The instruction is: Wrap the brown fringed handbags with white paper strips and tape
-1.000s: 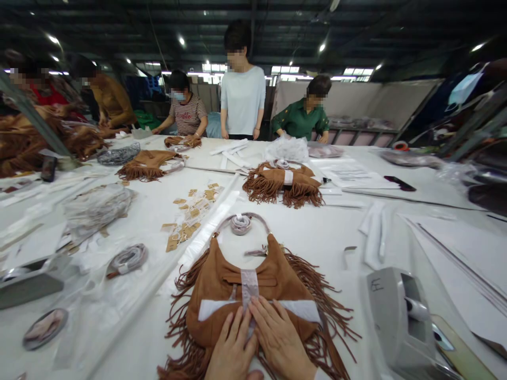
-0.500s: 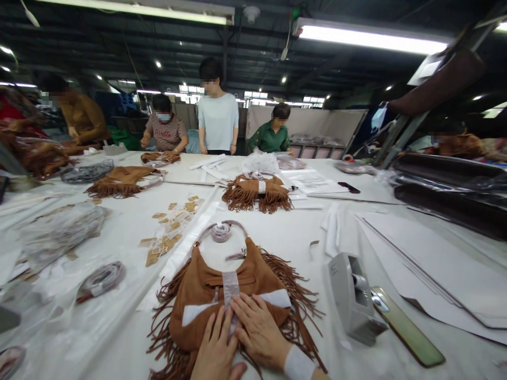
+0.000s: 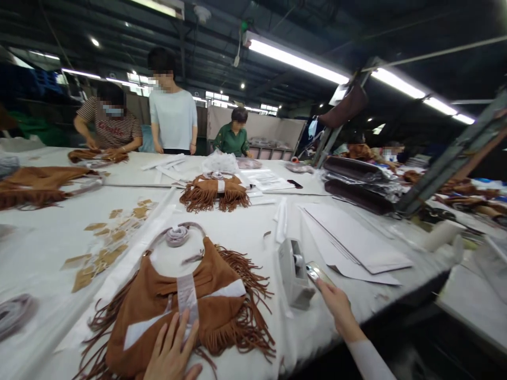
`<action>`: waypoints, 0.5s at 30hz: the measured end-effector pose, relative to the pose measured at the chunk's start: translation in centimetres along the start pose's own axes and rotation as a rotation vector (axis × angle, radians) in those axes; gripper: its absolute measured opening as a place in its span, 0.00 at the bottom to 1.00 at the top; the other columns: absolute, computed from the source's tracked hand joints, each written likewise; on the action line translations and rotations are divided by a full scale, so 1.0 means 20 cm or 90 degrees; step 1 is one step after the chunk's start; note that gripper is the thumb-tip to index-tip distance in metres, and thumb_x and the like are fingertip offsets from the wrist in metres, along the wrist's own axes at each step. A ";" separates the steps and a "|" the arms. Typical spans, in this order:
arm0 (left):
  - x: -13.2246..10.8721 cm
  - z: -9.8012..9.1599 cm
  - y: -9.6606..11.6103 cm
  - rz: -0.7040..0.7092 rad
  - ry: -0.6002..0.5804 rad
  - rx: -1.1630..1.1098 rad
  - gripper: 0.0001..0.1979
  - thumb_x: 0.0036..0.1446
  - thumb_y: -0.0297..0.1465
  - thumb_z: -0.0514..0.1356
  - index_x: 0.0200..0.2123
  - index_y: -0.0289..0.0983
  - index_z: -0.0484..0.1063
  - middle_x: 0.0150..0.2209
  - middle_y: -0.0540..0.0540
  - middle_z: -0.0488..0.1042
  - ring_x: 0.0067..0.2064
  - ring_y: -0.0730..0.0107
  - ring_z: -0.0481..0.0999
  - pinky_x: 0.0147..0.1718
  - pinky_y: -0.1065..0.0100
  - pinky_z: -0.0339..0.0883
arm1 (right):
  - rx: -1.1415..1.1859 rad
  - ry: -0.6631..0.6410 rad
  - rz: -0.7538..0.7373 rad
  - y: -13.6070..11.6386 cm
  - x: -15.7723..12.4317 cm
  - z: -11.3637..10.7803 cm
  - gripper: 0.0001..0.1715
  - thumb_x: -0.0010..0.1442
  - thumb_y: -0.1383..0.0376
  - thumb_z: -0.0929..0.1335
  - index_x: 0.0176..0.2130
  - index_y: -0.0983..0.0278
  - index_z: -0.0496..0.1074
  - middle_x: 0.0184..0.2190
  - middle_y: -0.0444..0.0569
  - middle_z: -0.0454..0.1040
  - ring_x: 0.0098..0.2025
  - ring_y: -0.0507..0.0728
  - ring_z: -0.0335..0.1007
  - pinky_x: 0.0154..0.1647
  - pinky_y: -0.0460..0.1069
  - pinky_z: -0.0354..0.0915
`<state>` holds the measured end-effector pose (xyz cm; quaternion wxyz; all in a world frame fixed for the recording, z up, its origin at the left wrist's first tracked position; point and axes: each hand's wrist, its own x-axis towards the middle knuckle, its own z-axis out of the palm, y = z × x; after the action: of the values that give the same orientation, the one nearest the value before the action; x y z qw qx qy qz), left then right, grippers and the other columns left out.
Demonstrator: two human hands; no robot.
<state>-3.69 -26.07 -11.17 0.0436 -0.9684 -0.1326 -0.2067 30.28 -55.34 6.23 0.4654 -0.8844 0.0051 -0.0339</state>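
A brown fringed handbag [image 3: 154,301] lies flat in front of me, with a strip of clear tape [image 3: 187,290] down its middle and white paper [image 3: 144,331] across it. On the lower end of that strip my left hand [image 3: 172,348] rests flat, fingers spread. My right hand [image 3: 336,306] is at the smartphone [image 3: 317,272], fingers closed around its near part and hiding most of it. The grey tape dispenser [image 3: 295,279] stands just left of the phone. A wrapped, coiled strap [image 3: 177,236] sits inside the bag's handle.
Several tan tags [image 3: 105,256] lie left of the bag. A second fringed bag [image 3: 216,192] is farther back, and white sheets [image 3: 356,237] lie to the right. Dark wrapped rolls [image 3: 356,182] sit by a metal post [image 3: 447,158]. Several people work across the table.
My right hand has left the bag, moved right and closed on the smartphone. My left hand stays on the tape strip. The view has turned to the right.
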 end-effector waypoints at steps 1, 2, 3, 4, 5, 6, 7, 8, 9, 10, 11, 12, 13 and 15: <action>-0.01 0.01 -0.01 0.004 -0.001 0.003 0.35 0.54 0.42 0.59 0.64 0.49 0.56 0.66 0.43 0.57 0.67 0.46 0.50 0.62 0.47 0.44 | 0.000 -0.021 0.020 0.01 0.02 -0.01 0.30 0.45 0.44 0.66 0.26 0.69 0.77 0.27 0.59 0.78 0.38 0.68 0.73 0.38 0.57 0.66; -0.01 0.02 -0.01 0.007 -0.001 0.007 0.35 0.53 0.42 0.59 0.64 0.49 0.57 0.66 0.43 0.57 0.67 0.46 0.50 0.62 0.48 0.44 | 0.004 -0.040 0.038 0.02 0.04 -0.01 0.29 0.44 0.45 0.67 0.25 0.68 0.77 0.27 0.59 0.77 0.38 0.67 0.73 0.38 0.56 0.66; -0.01 0.02 -0.01 0.011 -0.001 0.011 0.35 0.53 0.43 0.59 0.64 0.49 0.57 0.65 0.43 0.58 0.67 0.46 0.50 0.62 0.48 0.44 | 0.010 -0.058 0.050 0.03 0.04 0.01 0.28 0.43 0.45 0.67 0.25 0.68 0.77 0.28 0.58 0.78 0.38 0.66 0.73 0.37 0.55 0.66; -0.02 0.02 -0.01 0.013 0.000 0.015 0.34 0.53 0.43 0.59 0.64 0.49 0.57 0.65 0.43 0.58 0.67 0.46 0.50 0.61 0.48 0.45 | 0.017 -0.076 0.060 0.03 0.05 0.03 0.28 0.43 0.45 0.67 0.25 0.67 0.78 0.29 0.58 0.78 0.38 0.65 0.73 0.37 0.54 0.65; -0.02 0.02 -0.01 0.014 0.002 0.020 0.34 0.53 0.43 0.59 0.64 0.49 0.58 0.65 0.42 0.59 0.67 0.46 0.50 0.61 0.48 0.45 | 0.024 -0.092 0.068 0.02 0.05 0.05 0.29 0.42 0.44 0.68 0.26 0.67 0.78 0.31 0.58 0.78 0.38 0.64 0.72 0.36 0.54 0.65; -0.01 0.02 -0.01 0.013 0.005 0.026 0.34 0.53 0.43 0.59 0.64 0.48 0.58 0.65 0.42 0.59 0.67 0.46 0.50 0.61 0.48 0.45 | 0.031 -0.107 0.074 0.02 0.05 0.07 0.28 0.40 0.45 0.69 0.26 0.67 0.78 0.31 0.58 0.78 0.38 0.64 0.72 0.35 0.53 0.65; -0.01 0.02 -0.01 0.013 0.009 0.032 0.34 0.53 0.43 0.59 0.63 0.48 0.58 0.65 0.42 0.59 0.67 0.46 0.50 0.61 0.47 0.45 | 0.037 -0.118 0.080 0.01 0.05 0.08 0.28 0.38 0.45 0.70 0.25 0.67 0.78 0.31 0.57 0.78 0.37 0.63 0.72 0.34 0.53 0.65; -0.01 0.02 -0.01 0.014 0.016 0.036 0.34 0.53 0.42 0.59 0.63 0.48 0.59 0.65 0.42 0.59 0.67 0.45 0.50 0.61 0.47 0.45 | 0.043 -0.125 0.085 0.01 0.05 0.09 0.27 0.36 0.46 0.70 0.25 0.67 0.78 0.30 0.57 0.78 0.36 0.63 0.72 0.33 0.52 0.64; 0.00 0.01 -0.01 0.017 0.024 0.039 0.34 0.53 0.42 0.59 0.63 0.47 0.59 0.65 0.41 0.59 0.67 0.45 0.50 0.61 0.47 0.44 | 0.049 -0.128 0.089 0.00 0.06 0.09 0.26 0.35 0.47 0.71 0.24 0.67 0.78 0.29 0.56 0.78 0.35 0.62 0.72 0.33 0.52 0.64; 0.00 0.00 0.00 0.021 0.035 0.040 0.34 0.52 0.42 0.59 0.63 0.47 0.60 0.65 0.41 0.59 0.67 0.45 0.50 0.61 0.48 0.43 | 0.055 -0.127 0.091 0.00 0.06 0.09 0.26 0.34 0.47 0.71 0.24 0.67 0.77 0.28 0.55 0.77 0.35 0.62 0.72 0.32 0.52 0.64; 0.01 -0.01 0.00 0.026 0.047 0.038 0.33 0.52 0.42 0.59 0.62 0.46 0.61 0.65 0.40 0.59 0.67 0.44 0.50 0.62 0.48 0.42 | 0.062 -0.122 0.092 0.00 0.06 0.09 0.25 0.34 0.48 0.71 0.24 0.67 0.77 0.27 0.54 0.77 0.34 0.62 0.72 0.32 0.51 0.64; 0.02 -0.02 0.00 0.031 0.062 0.035 0.33 0.51 0.42 0.60 0.61 0.45 0.62 0.64 0.39 0.59 0.67 0.44 0.50 0.62 0.48 0.42 | 0.068 -0.113 0.092 0.01 0.06 0.08 0.25 0.34 0.48 0.71 0.24 0.67 0.77 0.26 0.53 0.77 0.34 0.62 0.72 0.32 0.52 0.64; 0.02 -0.03 0.00 0.035 0.076 0.031 0.33 0.50 0.42 0.60 0.61 0.44 0.64 0.64 0.39 0.59 0.67 0.43 0.50 0.62 0.48 0.41 | 0.074 -0.101 0.091 0.01 0.05 0.07 0.25 0.34 0.48 0.71 0.25 0.67 0.77 0.26 0.52 0.77 0.35 0.62 0.72 0.34 0.52 0.65; 0.04 -0.05 0.01 0.040 0.096 0.026 0.32 0.49 0.42 0.60 0.59 0.43 0.65 0.64 0.38 0.60 0.67 0.43 0.50 0.62 0.48 0.41 | 0.085 -0.074 0.085 0.03 0.03 0.05 0.25 0.35 0.49 0.71 0.26 0.66 0.77 0.27 0.51 0.77 0.38 0.64 0.72 0.38 0.54 0.65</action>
<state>-3.45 -26.16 -9.89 0.0792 -0.9527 -0.1029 -0.2749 30.99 -54.92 5.23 0.5240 -0.8497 0.0346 0.0483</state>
